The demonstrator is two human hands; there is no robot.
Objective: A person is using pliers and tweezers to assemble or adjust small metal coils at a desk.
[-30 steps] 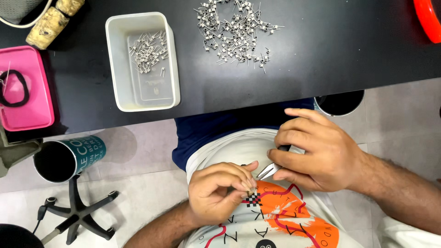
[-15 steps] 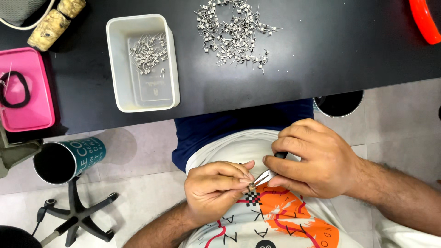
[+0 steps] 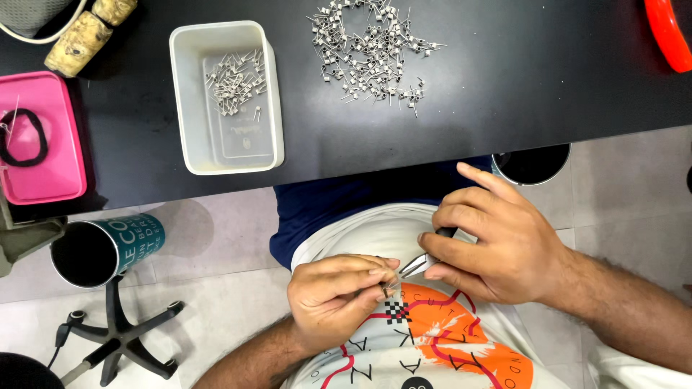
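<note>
Both hands work over the person's lap, below the near edge of the black tabletop [image 3: 504, 94]. The left hand [image 3: 339, 299] is curled nearly shut, its thumb and fingertips pinching a tiny metal piece [image 3: 389, 289] (too small to make out in shape), which sits at the tips of a pair of small pliers [image 3: 422, 263]. The right hand [image 3: 497, 248] is wrapped around the pliers' dark handles, its grip closed on them with the index finger stretched out above; only the silvery nose of the tool shows, pointing toward the left hand's fingertips. Whether the nose actually clamps the piece cannot be told. Beyond the hands, on the tabletop, a loose pile of small wire coils [image 3: 371, 54] lies spread out, well apart from both hands. Left of that pile stands a white rectangular tray [image 3: 270, 101] with a smaller heap of the same coils in its far end. Farther left of the pile, at the tabletop's edge, is a pink box [image 3: 43, 173] with a black band lying on it. Below the tray, off the tabletop, a teal tumbler [image 3: 108, 248] lies on its side above the base of a chair.
</note>
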